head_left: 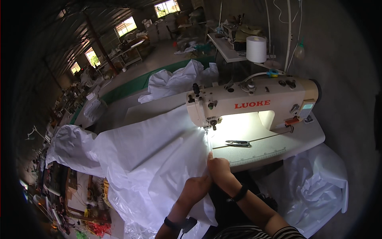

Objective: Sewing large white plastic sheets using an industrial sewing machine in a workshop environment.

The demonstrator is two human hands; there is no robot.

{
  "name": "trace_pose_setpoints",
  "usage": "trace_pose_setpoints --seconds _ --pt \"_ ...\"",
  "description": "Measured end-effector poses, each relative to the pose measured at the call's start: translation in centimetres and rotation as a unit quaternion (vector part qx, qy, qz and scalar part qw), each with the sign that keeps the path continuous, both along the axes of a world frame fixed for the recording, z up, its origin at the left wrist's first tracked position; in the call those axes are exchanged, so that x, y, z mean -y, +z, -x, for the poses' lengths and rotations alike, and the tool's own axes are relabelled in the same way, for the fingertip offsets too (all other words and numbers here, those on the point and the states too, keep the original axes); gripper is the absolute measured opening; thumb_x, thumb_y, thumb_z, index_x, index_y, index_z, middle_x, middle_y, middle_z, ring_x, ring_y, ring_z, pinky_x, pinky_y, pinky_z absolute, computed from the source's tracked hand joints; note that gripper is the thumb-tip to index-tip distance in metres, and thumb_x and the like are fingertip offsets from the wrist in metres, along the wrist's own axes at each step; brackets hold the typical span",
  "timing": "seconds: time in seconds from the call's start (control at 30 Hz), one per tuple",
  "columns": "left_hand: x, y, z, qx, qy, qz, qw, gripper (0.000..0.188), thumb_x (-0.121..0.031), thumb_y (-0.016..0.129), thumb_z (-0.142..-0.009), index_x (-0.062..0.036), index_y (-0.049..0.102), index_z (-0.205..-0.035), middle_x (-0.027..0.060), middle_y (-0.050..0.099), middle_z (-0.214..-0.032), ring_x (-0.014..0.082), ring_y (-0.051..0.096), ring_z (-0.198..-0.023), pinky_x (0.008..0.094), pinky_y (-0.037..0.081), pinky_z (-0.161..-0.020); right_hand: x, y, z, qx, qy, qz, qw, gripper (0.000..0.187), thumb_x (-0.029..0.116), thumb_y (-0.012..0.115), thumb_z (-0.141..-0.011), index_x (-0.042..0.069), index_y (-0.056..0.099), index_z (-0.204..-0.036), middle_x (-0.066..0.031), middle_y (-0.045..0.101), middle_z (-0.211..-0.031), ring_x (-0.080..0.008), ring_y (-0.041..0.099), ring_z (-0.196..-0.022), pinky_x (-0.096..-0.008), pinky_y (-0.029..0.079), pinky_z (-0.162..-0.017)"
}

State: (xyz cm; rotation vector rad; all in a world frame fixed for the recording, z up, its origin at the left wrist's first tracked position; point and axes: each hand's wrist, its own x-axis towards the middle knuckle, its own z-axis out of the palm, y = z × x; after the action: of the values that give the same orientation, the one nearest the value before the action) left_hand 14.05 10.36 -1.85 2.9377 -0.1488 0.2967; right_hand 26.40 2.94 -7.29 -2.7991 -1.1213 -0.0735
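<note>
A large sheet of white fabric (135,143) spreads over the left of the sewing table, its right edge running under the needle area of a cream sewing machine (227,95). My right hand (219,169) pinches that edge just in front of the lit needle. Close beside it, my left hand (197,188) is closed on the fabric a little nearer to me. Its fingertips are partly hidden. Small black thread snips (238,143) lie on the machine bed to the right of the needle, apart from both hands.
More white material (318,187) hangs at the right of the table, and another heap (179,79) lies behind the machine. A white thread cone (256,49) stands behind it. At the lower left are coloured thread scraps (99,228). A wall rises on the right.
</note>
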Motion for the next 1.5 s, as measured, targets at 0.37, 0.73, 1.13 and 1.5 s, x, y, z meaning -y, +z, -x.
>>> trace_pose_setpoints --seconds 0.37,0.73,1.13,1.5 --pt "-12.6 -3.8 0.0 0.041 0.311 -0.070 0.947 0.051 -0.039 0.061 -0.091 -0.0130 0.054 -0.134 0.0107 0.048 -0.145 0.0341 0.042 -0.135 0.0608 0.033 -0.105 -1.4 1.2 -1.6 0.039 0.014 0.061 0.997 0.051 0.010 0.058 -0.087 -0.003 0.051 -0.135 -0.0013 0.067 -0.065 -0.0160 0.067 -0.057 -0.0294 0.046 -0.044" --pt "-17.8 -1.9 -4.4 0.027 0.239 -0.027 0.970 0.051 -0.024 0.062 -0.090 -0.0113 0.050 -0.138 0.0128 0.041 -0.150 0.0309 0.034 -0.141 0.0561 0.028 -0.112 -1.5 0.1 -3.8 0.059 -0.005 0.031 0.998 0.046 0.012 0.054 -0.088 0.001 0.054 -0.133 -0.0021 0.067 -0.066 -0.0194 0.066 -0.057 -0.0319 0.047 -0.045" --pt "-17.1 -6.5 6.9 0.031 0.367 -0.009 0.930 0.057 -0.040 0.055 -0.095 -0.0158 0.042 -0.146 0.0100 0.036 -0.154 0.0343 0.028 -0.144 0.0664 0.020 -0.111 10.3 -1.1 8.8 -0.296 0.144 -0.338 0.882 0.026 0.018 0.070 -0.081 0.005 0.063 -0.102 -0.0123 0.066 -0.089 -0.0318 0.066 -0.079 -0.0397 0.053 -0.065" --pt "-34.6 -7.8 2.2 0.002 0.287 -0.043 0.957 0.063 -0.043 0.059 -0.093 -0.0203 0.039 -0.148 0.0044 0.031 -0.157 0.0276 0.023 -0.147 0.0633 0.020 -0.113 14.9 -4.0 9.6 -0.757 0.113 -0.415 0.493 0.058 0.047 0.047 -0.099 -0.003 0.057 -0.126 -0.0093 0.063 -0.109 -0.0132 0.060 -0.096 -0.0276 0.050 -0.084"
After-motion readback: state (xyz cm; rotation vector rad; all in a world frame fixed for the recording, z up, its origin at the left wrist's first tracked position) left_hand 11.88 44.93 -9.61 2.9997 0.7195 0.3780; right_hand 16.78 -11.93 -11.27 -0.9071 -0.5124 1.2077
